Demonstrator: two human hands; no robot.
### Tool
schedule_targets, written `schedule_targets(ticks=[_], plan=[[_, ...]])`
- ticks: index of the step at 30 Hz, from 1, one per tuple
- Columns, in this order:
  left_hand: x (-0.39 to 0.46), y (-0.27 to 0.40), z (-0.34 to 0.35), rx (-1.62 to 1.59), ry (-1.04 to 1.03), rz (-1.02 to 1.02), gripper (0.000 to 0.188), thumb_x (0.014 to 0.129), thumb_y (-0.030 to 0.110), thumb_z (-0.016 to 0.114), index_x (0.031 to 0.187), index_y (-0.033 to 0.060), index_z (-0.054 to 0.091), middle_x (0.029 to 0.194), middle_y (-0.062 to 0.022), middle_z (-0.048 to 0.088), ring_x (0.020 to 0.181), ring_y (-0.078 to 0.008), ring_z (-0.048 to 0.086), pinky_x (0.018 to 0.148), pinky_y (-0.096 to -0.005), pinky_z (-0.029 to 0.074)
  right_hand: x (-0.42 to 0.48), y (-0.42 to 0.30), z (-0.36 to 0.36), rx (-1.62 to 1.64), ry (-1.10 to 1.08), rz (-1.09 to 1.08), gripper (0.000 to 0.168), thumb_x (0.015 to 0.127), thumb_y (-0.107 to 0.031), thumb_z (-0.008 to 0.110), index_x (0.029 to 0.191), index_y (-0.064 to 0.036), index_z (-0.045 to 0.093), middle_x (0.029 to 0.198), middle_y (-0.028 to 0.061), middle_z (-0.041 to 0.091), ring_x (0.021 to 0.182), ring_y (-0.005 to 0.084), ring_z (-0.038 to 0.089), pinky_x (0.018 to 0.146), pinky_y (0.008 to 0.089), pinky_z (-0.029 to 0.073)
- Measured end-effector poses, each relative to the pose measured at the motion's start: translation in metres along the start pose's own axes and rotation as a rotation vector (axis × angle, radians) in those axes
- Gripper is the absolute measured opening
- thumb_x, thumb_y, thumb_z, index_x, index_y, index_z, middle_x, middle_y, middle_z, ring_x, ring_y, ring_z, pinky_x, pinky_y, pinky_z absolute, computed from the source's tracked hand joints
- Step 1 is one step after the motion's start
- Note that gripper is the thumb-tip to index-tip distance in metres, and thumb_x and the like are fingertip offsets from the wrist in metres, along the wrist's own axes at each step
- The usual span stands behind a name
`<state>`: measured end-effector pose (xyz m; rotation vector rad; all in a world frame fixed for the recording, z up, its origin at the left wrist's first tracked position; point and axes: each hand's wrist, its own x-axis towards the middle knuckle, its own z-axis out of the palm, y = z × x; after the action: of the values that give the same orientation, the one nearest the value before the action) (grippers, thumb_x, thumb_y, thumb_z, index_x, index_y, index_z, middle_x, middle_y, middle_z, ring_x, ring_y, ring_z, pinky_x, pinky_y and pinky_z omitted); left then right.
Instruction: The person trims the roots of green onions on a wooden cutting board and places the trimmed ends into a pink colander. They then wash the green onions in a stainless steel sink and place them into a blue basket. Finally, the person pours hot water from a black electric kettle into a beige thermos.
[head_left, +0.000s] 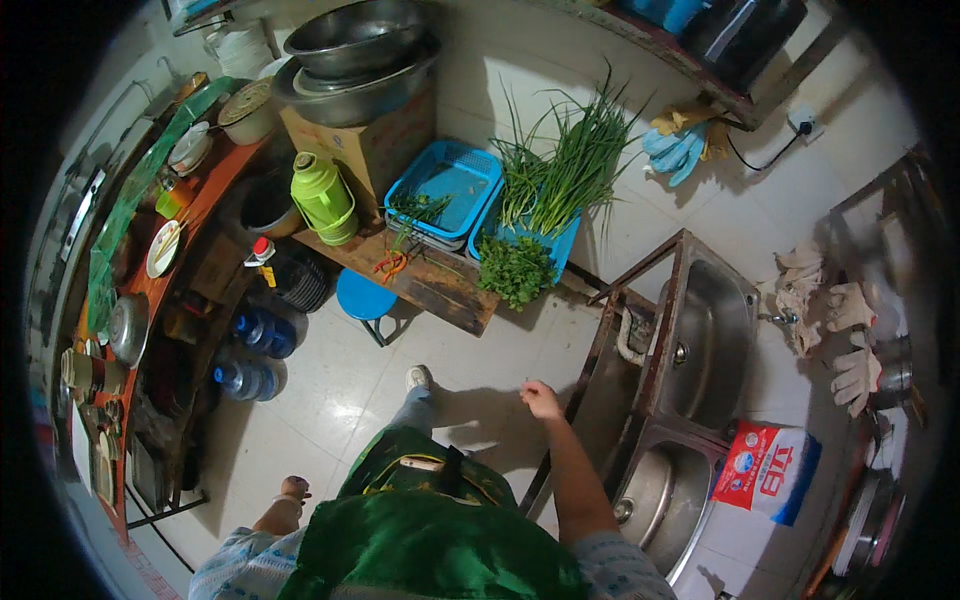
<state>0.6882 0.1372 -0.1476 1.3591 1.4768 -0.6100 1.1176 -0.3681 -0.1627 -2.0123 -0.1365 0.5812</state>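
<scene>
My right hand (541, 400) hangs over the tiled floor with its fingers curled, left of the metal sink frame. No large thing shows in it; whether its fingertips pinch something small is unclear. Low on the left, my left hand (294, 489) is loosely bent beside my green apron (435, 540), apart from the shelves. Before me stands a low wooden bench (442, 289). It carries a blue plastic basket (448, 199), a few red chillies (391, 264) and a green thermos flask (324, 199). Long green scallions (566, 165) and a leafy herb bunch (517, 270) lie in another blue basket (568, 251).
A two-bowl stainless sink (712, 330) runs along the right, with a detergent bag (765, 469) beside it. A blue stool (366, 294) and water jugs (247, 380) stand on the floor. Dishes crowd the orange shelf (206, 184) at left. Metal basins (356, 45) top a cardboard box (397, 139).
</scene>
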Motion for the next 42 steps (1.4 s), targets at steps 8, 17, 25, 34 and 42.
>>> schedule_targets(ticks=[8, 17, 25, 34, 42], plan=[[0.02, 0.053, -0.014, 0.035, 0.039, -0.059, 0.029, 0.073, 0.007, 0.052, 0.102, 0.0051, 0.051, 0.083, -0.0084, 0.059, 0.067, -0.0215, 0.062, 0.049, -0.033, 0.042, 0.12, -0.076, 0.003, -0.112, 0.125, -0.009, 0.017, 0.083, -0.011, 0.051, 0.096, 0.0, 0.055, 0.082, 0.0055, 0.058, 0.073, 0.0132, 0.053, 0.067, 0.0262, 0.042], [0.056, 0.11, -0.019, 0.082, -0.034, -0.18, 0.026, 0.076, 0.009, 0.049, 0.102, 0.0045, 0.05, 0.078, -0.0111, 0.06, 0.062, -0.0203, 0.061, 0.048, -0.0306, 0.045, 0.309, -0.103, -0.006, -0.783, 0.37, 0.101, 0.032, 0.083, -0.01, 0.049, 0.115, -0.012, 0.051, 0.11, 0.0113, 0.053, 0.092, 0.0277, 0.054, 0.076, 0.0402, 0.045], [0.176, 0.196, 0.118, -0.003, -0.094, 0.314, 0.025, 0.075, 0.014, 0.053, 0.095, -0.0009, 0.056, 0.083, -0.0137, 0.059, 0.08, -0.0181, 0.056, 0.07, -0.03, 0.046, 0.365, -0.09, -0.021, -0.871, 0.04, 0.171, 0.034, 0.077, -0.015, 0.055, 0.111, -0.011, 0.054, 0.114, 0.0158, 0.05, 0.106, 0.0308, 0.046, 0.086, 0.0462, 0.039], [0.12, 0.528, 0.436, -0.306, -0.382, 0.724, 0.039, 0.072, 0.006, 0.057, 0.109, 0.0018, 0.048, 0.103, -0.0115, 0.055, 0.089, -0.0186, 0.054, 0.074, -0.0291, 0.043, 0.399, -0.118, 0.034, -0.861, -0.11, 0.235, 0.061, 0.072, -0.033, 0.06, 0.123, -0.005, 0.041, 0.115, 0.0202, 0.047, 0.11, 0.0332, 0.042, 0.087, 0.0421, 0.039], [0.015, 0.569, 0.469, -0.152, -0.283, 0.927, 0.05, 0.072, 0.008, 0.056, 0.12, 0.0032, 0.041, 0.109, -0.0172, 0.044, 0.103, -0.0326, 0.044, 0.087, -0.0355, 0.038, 0.4, -0.055, -0.022, 0.464, -0.037, 0.348, 0.053, 0.071, -0.016, 0.06, 0.119, 0.0, 0.044, 0.102, 0.0099, 0.055, 0.09, 0.0198, 0.054, 0.076, 0.0302, 0.043]])
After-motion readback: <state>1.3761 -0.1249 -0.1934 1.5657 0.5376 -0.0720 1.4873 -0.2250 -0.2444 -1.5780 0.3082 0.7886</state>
